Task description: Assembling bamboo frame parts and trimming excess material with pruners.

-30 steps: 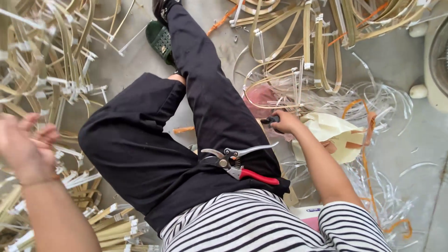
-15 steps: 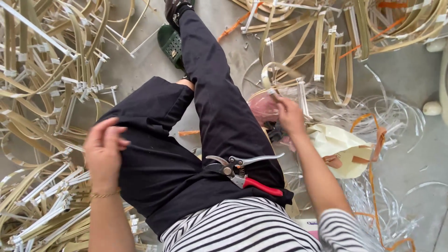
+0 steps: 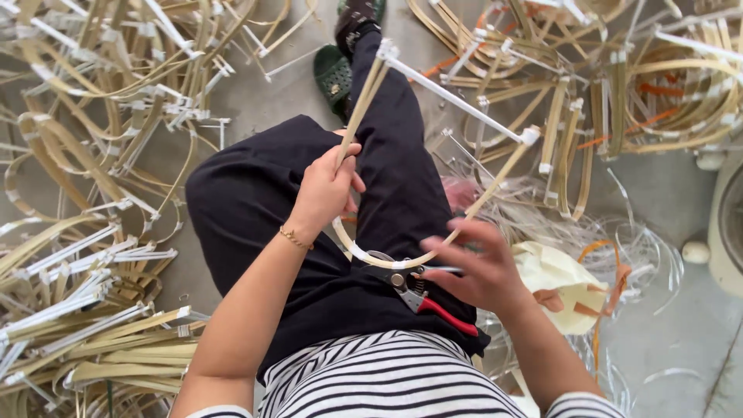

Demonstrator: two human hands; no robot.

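Note:
My left hand [image 3: 329, 188] grips one leg of a curved bamboo hoop piece [image 3: 441, 101], a bent tan strip with a white bar across its top and white tape at the joints. It hangs over my lap. My right hand [image 3: 480, 267] hovers with fingers spread at the hoop's lower curve, just above the red-handled pruning shears [image 3: 414, 288] that rest on my black trousers. Whether the right fingers touch the strip I cannot tell.
Heaps of bent bamboo strips with white tape lie on the concrete floor at the left [image 3: 85, 232] and at the upper right [image 3: 619, 93]. A pale bag [image 3: 561, 282] and clear plastic bands [image 3: 635, 255] sit at the right. A green sandal [image 3: 333, 73] lies ahead.
My left hand came in from the left and now holds a bamboo hoop piece up over my lap. My right hand drew back from the pile to just above the shears.

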